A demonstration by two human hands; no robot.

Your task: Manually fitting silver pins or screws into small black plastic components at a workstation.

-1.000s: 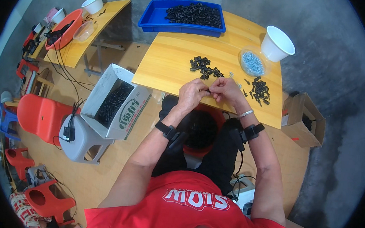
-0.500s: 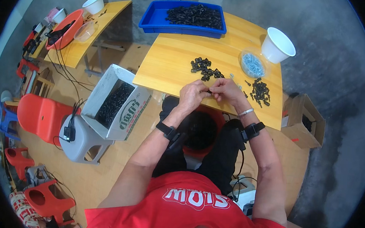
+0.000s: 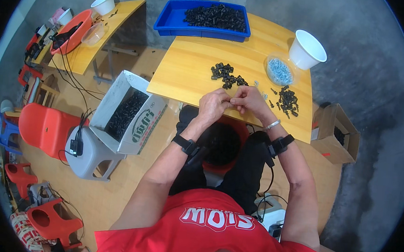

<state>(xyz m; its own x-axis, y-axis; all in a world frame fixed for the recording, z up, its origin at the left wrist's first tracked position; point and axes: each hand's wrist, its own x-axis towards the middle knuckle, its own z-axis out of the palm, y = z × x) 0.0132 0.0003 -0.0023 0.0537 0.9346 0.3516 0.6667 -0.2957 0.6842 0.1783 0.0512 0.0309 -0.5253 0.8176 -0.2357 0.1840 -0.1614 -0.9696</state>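
My left hand and my right hand meet fingertip to fingertip over the near edge of a yellow wooden table. Between them they pinch a small black part, too small to make out. Just beyond the hands lies a heap of small black parts, and a second heap of black parts lies to the right. A clear round dish of small silvery-blue screws sits behind that. Below my hands, between my knees, stands a red bucket with dark contents.
A blue tray full of black parts stands at the table's far edge, a white cup at its right. A white carton of black parts rests on a grey stool to my left. A brown cardboard box sits at right.
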